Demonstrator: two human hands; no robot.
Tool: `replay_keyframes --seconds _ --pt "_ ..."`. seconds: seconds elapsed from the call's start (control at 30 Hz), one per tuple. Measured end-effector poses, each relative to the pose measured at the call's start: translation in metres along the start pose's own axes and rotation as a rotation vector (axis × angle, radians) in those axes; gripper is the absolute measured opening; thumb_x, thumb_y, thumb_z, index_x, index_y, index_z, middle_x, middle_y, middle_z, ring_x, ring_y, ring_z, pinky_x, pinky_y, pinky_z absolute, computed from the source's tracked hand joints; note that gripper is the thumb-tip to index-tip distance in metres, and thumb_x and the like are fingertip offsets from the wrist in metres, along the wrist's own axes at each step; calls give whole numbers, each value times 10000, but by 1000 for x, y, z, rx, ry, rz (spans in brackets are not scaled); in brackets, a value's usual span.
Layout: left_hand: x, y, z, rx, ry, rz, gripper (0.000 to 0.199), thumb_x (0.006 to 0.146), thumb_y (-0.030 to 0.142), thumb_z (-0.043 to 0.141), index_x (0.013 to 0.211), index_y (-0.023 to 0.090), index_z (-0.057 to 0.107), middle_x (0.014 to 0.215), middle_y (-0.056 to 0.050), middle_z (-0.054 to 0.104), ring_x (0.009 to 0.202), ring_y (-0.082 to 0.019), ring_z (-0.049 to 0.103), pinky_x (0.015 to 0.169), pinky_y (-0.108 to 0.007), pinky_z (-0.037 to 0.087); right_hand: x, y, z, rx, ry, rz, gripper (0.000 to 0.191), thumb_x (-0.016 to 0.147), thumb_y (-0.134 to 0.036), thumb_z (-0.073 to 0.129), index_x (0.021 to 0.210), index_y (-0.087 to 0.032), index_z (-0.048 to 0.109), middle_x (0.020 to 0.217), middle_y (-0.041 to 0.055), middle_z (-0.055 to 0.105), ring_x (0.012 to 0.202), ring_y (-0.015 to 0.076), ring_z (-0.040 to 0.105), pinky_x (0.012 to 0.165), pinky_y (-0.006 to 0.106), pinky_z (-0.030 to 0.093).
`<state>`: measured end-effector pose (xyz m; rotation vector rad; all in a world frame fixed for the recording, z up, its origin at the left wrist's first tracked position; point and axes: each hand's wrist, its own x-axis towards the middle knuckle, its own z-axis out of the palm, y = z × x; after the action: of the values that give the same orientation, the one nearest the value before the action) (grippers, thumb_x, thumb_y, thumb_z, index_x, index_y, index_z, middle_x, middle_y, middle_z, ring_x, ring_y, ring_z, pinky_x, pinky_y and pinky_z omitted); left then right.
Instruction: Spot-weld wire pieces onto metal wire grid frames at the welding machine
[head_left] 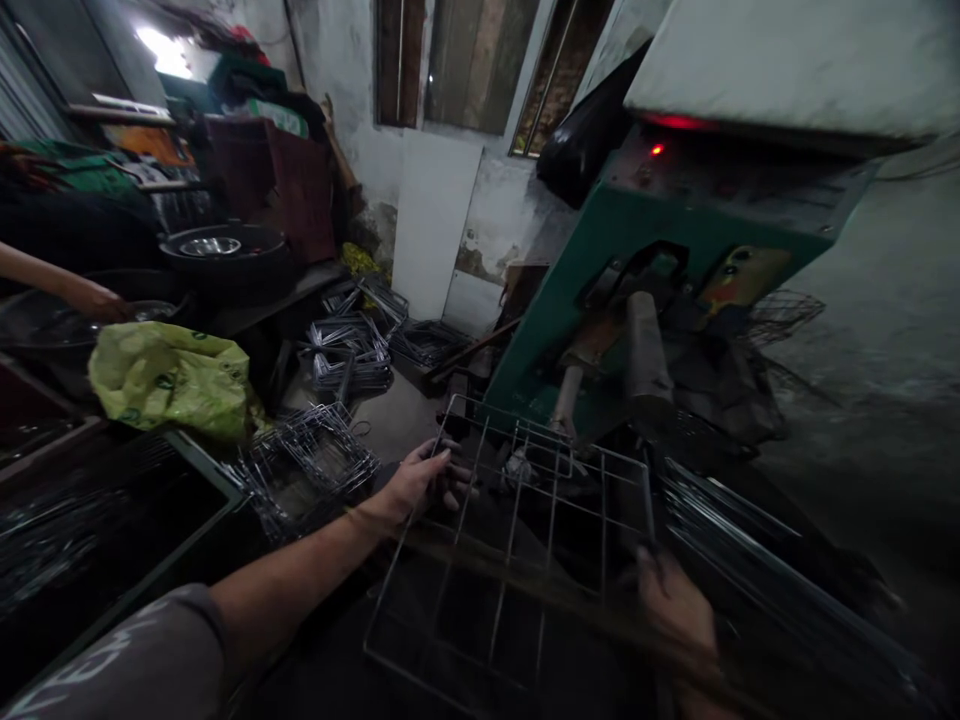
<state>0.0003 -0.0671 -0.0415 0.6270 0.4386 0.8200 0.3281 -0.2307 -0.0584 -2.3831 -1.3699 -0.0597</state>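
A co-worker's hand is at far left, beyond the yellow bag. Wire frames lie piled right of the bag, a bare patch of floor just past them. The left grip, fingers loosely curled, has the left edge of the grid, held tilted, its far edge near the green machine. The right grip, partly dark, closes at its right edge; rods beside leave little room.

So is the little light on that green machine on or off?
On: the little light glows bright red near the top of the green machine.
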Motion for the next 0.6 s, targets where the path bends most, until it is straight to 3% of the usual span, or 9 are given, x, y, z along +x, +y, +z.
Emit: replay_keyframes --seconds 0.17,0.3,0.4,0.47,0.53,0.6 --pt "-4 10 2 8 13 -58 482 801 335 638 1198 158 430 825 -123 699 724 -274 699 464 -259 517 -1 -15 -19 92 -30 99 526 829 -549 290 895 -170 650 758 120 662 693 252 613 629 352 478" --pt "-23 19 2 96 -45 -225 364 838 280 584 1161 125 521 993 -154 687 847 -266 688 623 -323 560 -46 -17 -61 198 107 297 628 760 -605 349 1056 -120 618 904 146 667 861 283 608 747 384 475" --pt "-31 24 -2 210 -45 -262 292 850 146 503 1130 97 570 997 -145 694 899 -250 678 747 -346 551 -117 6 -77 152 38 489 541 736 -547 398 996 -140 642 862 127 672 836 260 613 714 349 483" --pt "-29 24 -6 279 -21 -266 321 867 110 422 1153 113 567 1002 -116 698 919 -240 670 750 -355 549 -182 26 -76 126 -177 590 420 752 -477 414 902 -171 660 827 92 678 780 222 626 666 307 488" --pt "-25 21 -9 322 1 -278 334 891 130 375 1169 125 559 991 -89 703 906 -228 669 727 -352 553 -253 40 -71 96 -405 697 320 780 -393 411 774 -192 660 675 45 660 604 178 616 550 267 473" --pt "-23 18 -9 324 13 -273 314 898 174 393 1153 135 572 951 -69 710 881 -228 671 696 -341 559 -317 45 -67 8 -464 773 276 773 -298 429 595 -202 617 478 7 567 422 155 543 430 249 415"
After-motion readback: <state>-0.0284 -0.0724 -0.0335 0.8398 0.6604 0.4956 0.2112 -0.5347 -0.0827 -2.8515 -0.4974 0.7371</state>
